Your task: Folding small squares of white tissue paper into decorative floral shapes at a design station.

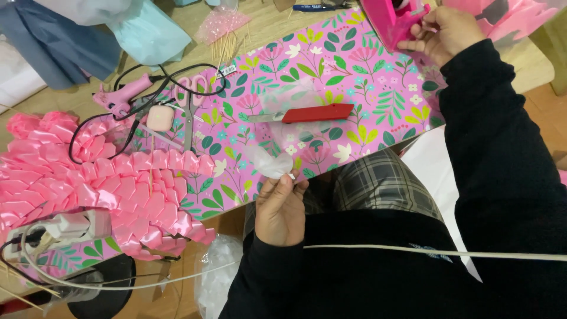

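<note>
Here, on the floral pink paper sheet (331, 65), the right hand (442, 34) clasps a pink tape dispenser (394, 19) at the far edge, while the left hand (280, 208) pinches a small translucent white petal (270, 162) near a red-handled knife (307, 114).

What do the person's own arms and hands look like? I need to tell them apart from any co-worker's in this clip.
Both arms wear long black sleeves that reach the wrists, plain and without visible markings. The left hand and right hand are bare: no gloves, and no rings, watch or bracelet can be seen.
</note>
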